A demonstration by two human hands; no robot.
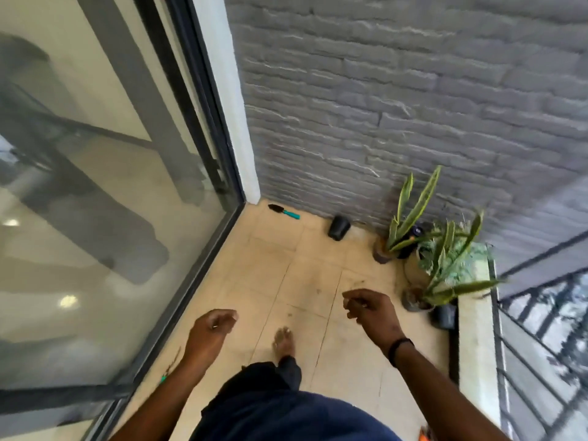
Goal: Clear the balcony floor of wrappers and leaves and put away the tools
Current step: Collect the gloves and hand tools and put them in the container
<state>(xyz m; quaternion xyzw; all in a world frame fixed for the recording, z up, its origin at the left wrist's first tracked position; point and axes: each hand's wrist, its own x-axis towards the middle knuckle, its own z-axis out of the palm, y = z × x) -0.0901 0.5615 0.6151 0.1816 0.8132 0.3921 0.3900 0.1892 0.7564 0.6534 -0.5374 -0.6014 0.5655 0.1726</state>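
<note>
Nearest the camera, both hands are hanging out in front of the body with nothing in them: the left hand point(212, 329) is drooping with its fingers point(227, 316) loosely curled, and the right hand point(369, 308), a dark band on its wrist, is doing the same, fingers point(350, 302) slack and holding nothing. A bare foot point(282, 340) is stepping onto the tiled floor point(305, 281), and with dark specks and scuffs lying on the tiles just ahead, stepping on grit or slipping looks possible. To the right, the potted plants point(445, 259) are crowding the low ledge point(474, 329); a careless swing of the right arm could be knocking a pot over and spilling soil. Farther on, a black pot point(339, 227) is lying tipped near the brick wall point(413, 106). Farthest, the trowel point(284, 212), teal-handled, is lying in the corner by the glass door point(95, 186), and bending for it there risks bumping the glass
</note>
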